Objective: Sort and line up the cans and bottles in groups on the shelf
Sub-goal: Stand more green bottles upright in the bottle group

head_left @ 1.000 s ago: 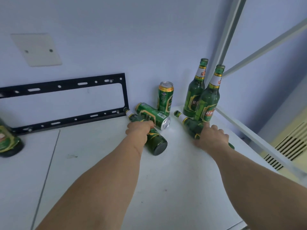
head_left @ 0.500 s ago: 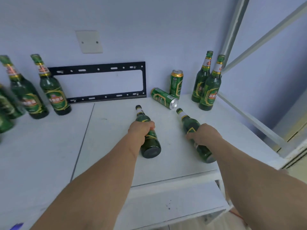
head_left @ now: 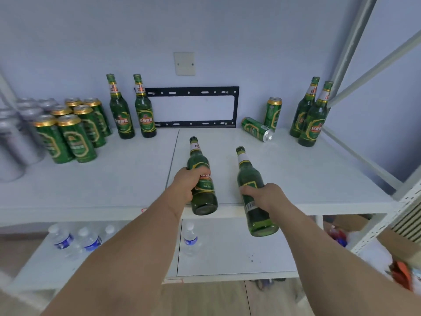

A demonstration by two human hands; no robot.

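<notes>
- Left hand [head_left: 185, 184] fingers grip a green bottle [head_left: 201, 179], neck pointing away.
- Right hand [head_left: 267, 197] fingers grip a second bottle [head_left: 252, 192] just beside it, above the shelf [head_left: 114, 179] edge.

Cans [head_left: 68, 131] stand left on the shelf [head_left: 114, 179], a can [head_left: 257, 129] lies right.

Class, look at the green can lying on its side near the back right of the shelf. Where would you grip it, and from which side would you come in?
Grip the tipped can around the middle of its round body, coming down from above with fingers across its width. It lies with its silver end toward the front, so the curved wall faces up. An upright can stands close behind it, which crowds a reach from the back.
</notes>
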